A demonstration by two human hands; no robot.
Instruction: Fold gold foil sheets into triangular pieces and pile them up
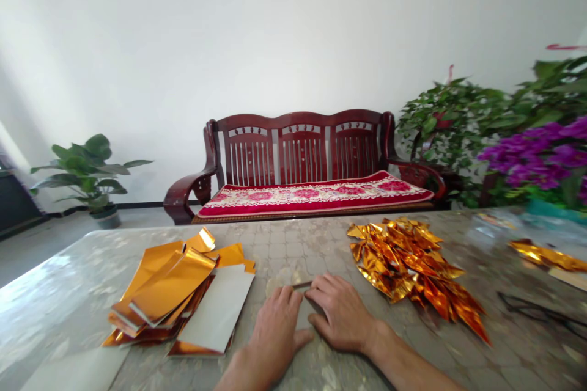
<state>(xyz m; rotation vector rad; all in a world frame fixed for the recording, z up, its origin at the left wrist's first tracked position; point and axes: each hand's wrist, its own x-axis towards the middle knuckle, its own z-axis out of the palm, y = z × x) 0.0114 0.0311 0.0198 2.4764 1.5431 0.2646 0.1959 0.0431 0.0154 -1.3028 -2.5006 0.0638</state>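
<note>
Between my hands on the table lies a small sheet of foil paper (pixel 303 316), its pale side up and a dark edge showing at the far end. My left hand (pixel 277 331) grips its left side, fingertips at the far edge and thumb pointing inward. On the opposite side, my right hand (pixel 343 316) has its bent fingers on the far right corner and covers much of the sheet. To the left is a loose stack of gold foil sheets (pixel 177 284), with a pale-backed sheet (pixel 215 311) on its right. Crumpled, folded gold foil pieces (pixel 408 263) are heaped to the right.
A patterned cover lies over the table (pixel 293 244). Eyeglasses (pixel 541 311), another gold foil piece (pixel 550 255) and clear plastic (pixel 495 223) are at the right. Beyond the table stand a wooden bench (pixel 302 143), a potted plant (pixel 94 171) and purple flowers (pixel 541 156).
</note>
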